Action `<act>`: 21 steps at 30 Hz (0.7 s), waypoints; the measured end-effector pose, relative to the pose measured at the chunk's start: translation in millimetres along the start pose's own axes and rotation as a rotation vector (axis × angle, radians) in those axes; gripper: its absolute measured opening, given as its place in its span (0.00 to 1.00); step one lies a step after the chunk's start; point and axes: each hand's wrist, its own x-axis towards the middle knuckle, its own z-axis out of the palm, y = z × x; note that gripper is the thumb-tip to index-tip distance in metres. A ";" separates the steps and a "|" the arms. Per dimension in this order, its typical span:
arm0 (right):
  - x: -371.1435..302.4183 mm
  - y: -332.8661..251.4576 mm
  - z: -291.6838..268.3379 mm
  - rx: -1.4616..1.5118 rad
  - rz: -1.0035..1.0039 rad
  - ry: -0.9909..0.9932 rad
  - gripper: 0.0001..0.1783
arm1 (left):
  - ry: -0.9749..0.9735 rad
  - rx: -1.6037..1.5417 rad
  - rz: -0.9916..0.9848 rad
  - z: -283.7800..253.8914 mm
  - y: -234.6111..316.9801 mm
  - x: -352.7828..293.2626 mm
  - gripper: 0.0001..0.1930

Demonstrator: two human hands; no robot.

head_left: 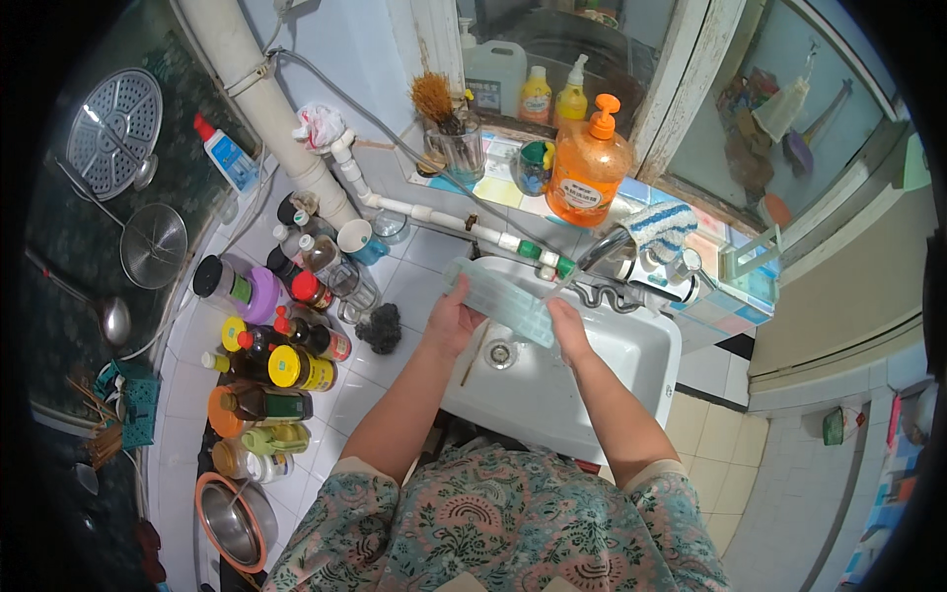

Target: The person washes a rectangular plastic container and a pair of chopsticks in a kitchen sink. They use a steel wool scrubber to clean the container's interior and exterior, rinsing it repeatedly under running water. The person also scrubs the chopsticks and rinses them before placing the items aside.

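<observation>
Above the white sink (626,380), a long, translucent pale-green plastic tray (498,304) is tilted between my two hands. My left hand (454,324) grips its left end, thumb along the near side. At the right end, my right hand (569,333) is closed on it, close below the faucet (604,249). A thin streak that looks like running water falls from the spout toward the tray's right part. Under the tray, the metal drain (501,354) shows in the basin. A thin brown stick (473,361) lies left of the drain.
A black scouring pad (379,329) lies on the tiled counter left of the sink. Bottles and jars (301,368) crowd farther left. An orange pump bottle (589,168) stands on the ledge behind. A striped cloth (659,232) drapes beside the faucet. White pipes (424,212) run along the wall.
</observation>
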 end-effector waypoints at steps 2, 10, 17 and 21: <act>-3.3 -17.6 10.0 0.006 0.066 -0.075 0.29 | 0.094 -0.025 0.019 -6.9 8.5 0.4 0.19; 24.4 -33.9 23.5 -0.097 0.248 -0.338 0.41 | 0.311 -0.126 0.069 -35.9 30.5 3.5 0.17; 13.4 -51.4 -4.6 0.247 0.275 -0.856 0.24 | 0.427 -0.219 0.007 -62.6 27.3 13.6 0.17; 15.4 -54.2 -13.7 0.184 0.239 -0.848 0.19 | 0.364 -0.322 -0.001 -72.8 6.0 27.3 0.16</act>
